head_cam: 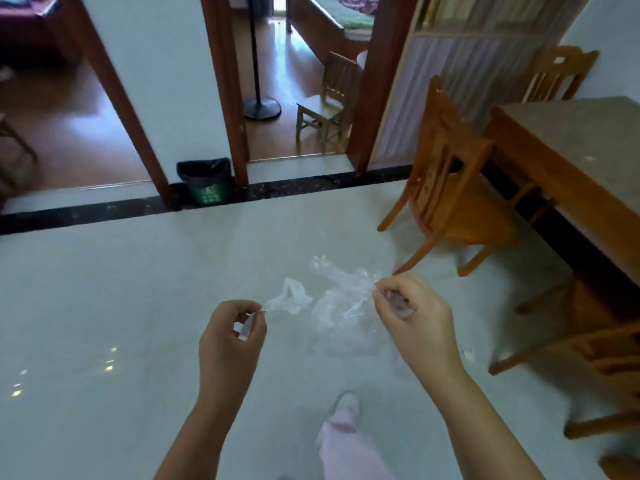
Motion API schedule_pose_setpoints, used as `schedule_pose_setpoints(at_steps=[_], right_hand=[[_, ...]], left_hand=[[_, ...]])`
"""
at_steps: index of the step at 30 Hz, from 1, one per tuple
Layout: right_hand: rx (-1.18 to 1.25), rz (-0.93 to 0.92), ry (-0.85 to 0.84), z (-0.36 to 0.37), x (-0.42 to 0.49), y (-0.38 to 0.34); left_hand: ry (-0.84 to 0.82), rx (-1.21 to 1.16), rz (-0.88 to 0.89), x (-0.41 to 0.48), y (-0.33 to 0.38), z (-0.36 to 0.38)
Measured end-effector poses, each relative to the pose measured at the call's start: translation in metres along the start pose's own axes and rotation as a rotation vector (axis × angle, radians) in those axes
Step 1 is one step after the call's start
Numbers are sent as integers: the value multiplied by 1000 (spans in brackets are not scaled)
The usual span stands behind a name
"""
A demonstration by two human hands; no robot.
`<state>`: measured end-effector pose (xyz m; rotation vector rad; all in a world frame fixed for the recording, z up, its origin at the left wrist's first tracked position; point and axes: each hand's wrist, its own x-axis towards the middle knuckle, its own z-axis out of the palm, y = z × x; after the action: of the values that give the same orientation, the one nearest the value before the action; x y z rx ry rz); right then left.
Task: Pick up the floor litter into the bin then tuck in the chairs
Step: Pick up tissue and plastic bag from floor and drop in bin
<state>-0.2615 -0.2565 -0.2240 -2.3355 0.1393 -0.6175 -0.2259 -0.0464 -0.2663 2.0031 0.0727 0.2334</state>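
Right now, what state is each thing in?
Left hand: pinching the thin white plastic scrap.
Right hand: gripping the crumpled clear plastic bag.
Green bin with black liner: upright, top open.
Brown wooden chair: pulled out from the wooden table.
Small white litter bit: lying on the floor.

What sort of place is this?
Most likely a home dining area: a wooden table with matching chairs pulled out, a lined bin, and what looks like a bed in the next room. The left hand pinches a plastic scrap, the right hand a clear bag.
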Motion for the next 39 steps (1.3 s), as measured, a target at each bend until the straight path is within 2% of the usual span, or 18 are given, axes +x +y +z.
schedule_pose_setpoints(at_steps=[3, 9, 14, 17, 21, 26, 31, 39], right_hand=[[39, -13, -69, 32, 24, 0], [118, 6, -72, 94, 109, 23], [154, 40, -127, 135, 191, 35], [178, 42, -163, 152, 238, 40], [227, 113, -183, 180, 289, 43], [324, 218, -246, 234, 337, 36], [309, 215, -265, 307, 405, 19], [325, 326, -299, 434, 534, -25]], left_hand=[[44, 25, -37, 23, -16, -4], [68, 120, -19, 107, -39, 8], [51, 169, -7, 198, -33, 21], [107, 161, 4, 247, -26, 30], [121, 124, -55, 294, -29, 44], [138, 109, -106, 363, -45, 42], [175, 107, -142, 452, -78, 31], [216, 81, -205, 616, -128, -3]])
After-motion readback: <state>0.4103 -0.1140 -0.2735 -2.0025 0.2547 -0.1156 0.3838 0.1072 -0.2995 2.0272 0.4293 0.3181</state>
